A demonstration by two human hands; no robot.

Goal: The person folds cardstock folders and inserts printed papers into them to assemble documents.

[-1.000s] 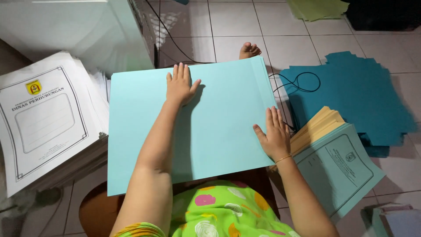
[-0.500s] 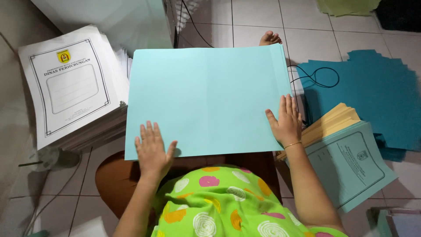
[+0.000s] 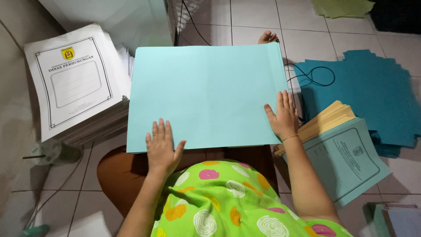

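On the tiled floor, across the sitting person's lap, lies a big light-blue folder, flat and closed, its far edge reaching toward a bare foot. The left hand lies palm down on the folder's near left corner, fingers stretched out and slightly spread, gripping nothing. The right hand presses flat on the right edge, fingers straight and close together, thumb held apart. To the left of the folder, touching its edge, sits a tall stack of white printed sheets with a small yellow emblem at the top. To the right, a bundle of tan papers rests on a printed pale-blue cover, and beyond it a loose pile of dark teal sheets spreads out, with a black cable looping over its edge.
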